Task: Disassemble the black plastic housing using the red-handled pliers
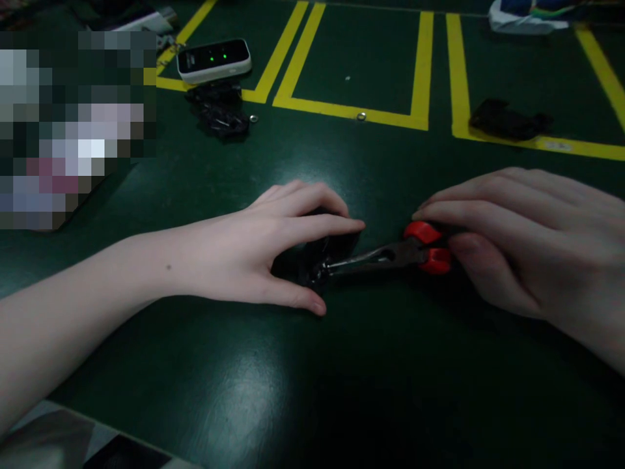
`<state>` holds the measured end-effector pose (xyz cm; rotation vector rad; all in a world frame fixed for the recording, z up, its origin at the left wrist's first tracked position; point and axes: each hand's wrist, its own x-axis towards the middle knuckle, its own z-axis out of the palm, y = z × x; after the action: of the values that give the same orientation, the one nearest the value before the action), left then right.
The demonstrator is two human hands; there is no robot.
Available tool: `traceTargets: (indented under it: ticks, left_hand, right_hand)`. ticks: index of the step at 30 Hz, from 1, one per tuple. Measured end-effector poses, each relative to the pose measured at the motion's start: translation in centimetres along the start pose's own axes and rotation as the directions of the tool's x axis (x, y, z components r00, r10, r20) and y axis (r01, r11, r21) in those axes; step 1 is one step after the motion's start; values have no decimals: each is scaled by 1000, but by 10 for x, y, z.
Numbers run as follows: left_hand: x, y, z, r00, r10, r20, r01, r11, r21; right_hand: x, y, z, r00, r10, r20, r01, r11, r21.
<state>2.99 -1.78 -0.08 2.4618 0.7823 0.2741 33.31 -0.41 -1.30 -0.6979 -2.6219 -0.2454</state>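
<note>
My right hand (527, 241) is closed round a pair of red-handled long-nose pliers (400, 253), whose jaws point left. The tips of the pliers touch a crumpled, shiny black piece (319, 267) on the table, which looks like thin plastic. Over that piece lies my left hand (288, 234), its thumb and index finger stretched wide apart on either side. The other left fingers curl behind the black piece, and my palm hides part of it.
The dark green table (244, 365) has yellow tape frames (351, 112). Toward the back are a white-and-black device with green lights (215, 60), a crumpled black bag (222, 114), two small metal rings (361, 116) and another black scrap (508, 120). A blurred patch covers the upper left.
</note>
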Motion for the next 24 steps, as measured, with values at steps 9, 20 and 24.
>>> traceTargets:
  ticks: [9, 20, 24]
  left_hand:
    - [1, -1, -2, 1000, 6, 14, -6, 1000, 14]
    - [0, -3, -2, 999, 37, -5, -37, 999, 7]
    - [0, -5, -7, 998, 53, 17, -54, 998, 35]
  right_hand:
    - [2, 3, 4, 996, -86, -12, 85, 992, -89]
    - [5, 0, 1, 991, -133, 16, 134, 975, -178]
    - [6, 1, -2, 978, -208, -5, 198, 939, -281]
